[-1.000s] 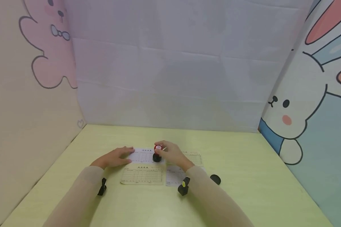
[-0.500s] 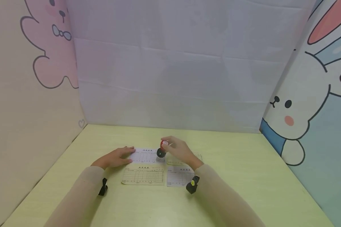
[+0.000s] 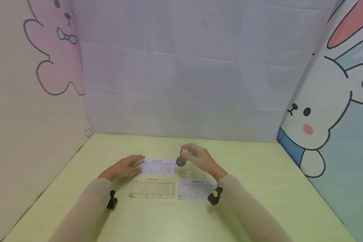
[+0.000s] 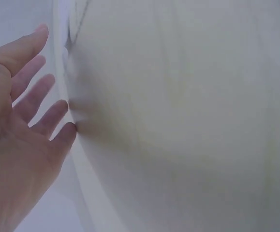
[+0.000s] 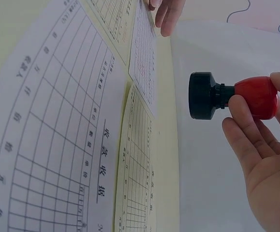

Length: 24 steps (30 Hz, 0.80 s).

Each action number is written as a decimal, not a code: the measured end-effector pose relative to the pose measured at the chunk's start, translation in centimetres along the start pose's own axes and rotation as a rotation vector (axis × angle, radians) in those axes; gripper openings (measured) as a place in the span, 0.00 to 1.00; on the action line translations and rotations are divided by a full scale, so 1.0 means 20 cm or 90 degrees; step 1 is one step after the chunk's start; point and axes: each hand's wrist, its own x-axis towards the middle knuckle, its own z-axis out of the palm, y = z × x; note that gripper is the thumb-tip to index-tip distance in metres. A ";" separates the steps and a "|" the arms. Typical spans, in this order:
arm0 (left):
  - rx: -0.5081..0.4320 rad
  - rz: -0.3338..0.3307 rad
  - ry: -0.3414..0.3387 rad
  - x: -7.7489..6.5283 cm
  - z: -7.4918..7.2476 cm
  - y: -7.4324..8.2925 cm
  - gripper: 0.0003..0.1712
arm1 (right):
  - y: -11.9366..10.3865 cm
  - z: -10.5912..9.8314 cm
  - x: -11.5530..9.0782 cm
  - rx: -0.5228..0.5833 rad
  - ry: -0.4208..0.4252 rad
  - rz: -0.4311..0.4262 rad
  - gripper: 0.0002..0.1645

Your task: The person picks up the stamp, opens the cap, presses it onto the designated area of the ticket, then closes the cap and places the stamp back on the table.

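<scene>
My right hand (image 3: 202, 158) pinches the red handle of a round stamp (image 5: 253, 96), whose wide black base faces the table. In the head view the stamp (image 3: 180, 162) overlaps the left end of the back right yellow receipt slip (image 3: 193, 172); the right wrist view has it raised off the paper. Fingers straight and spread, my left hand (image 3: 124, 167) rests at the left edge of the back left white receipt slip (image 3: 154, 167). A faint red stamp mark (image 3: 168, 168) shows near that slip's right end.
In front lie another yellow slip (image 3: 152, 188) on the left and another white slip (image 3: 196, 189) on the right. They all lie close together on the pale yellow table (image 3: 139, 218). A white sheet (image 3: 181, 84) hangs behind, with cartoon-printed walls either side.
The stamp has lifted off the back left white slip and moved right with my right hand, uncovering the red mark. My right forearm now hides the black disc. The left hand stays put.
</scene>
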 end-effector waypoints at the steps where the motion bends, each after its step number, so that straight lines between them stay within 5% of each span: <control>1: -0.003 0.001 0.010 0.01 0.00 0.00 0.33 | 0.00 -0.01 0.00 0.004 0.002 0.001 0.23; 12: -0.006 0.057 0.053 0.11 0.09 0.14 0.32 | -0.16 -0.11 -0.10 0.021 -0.006 0.004 0.21; 24: 0.001 0.083 0.024 0.24 0.19 0.36 0.31 | 0.06 -0.18 -0.09 -0.006 0.030 0.001 0.23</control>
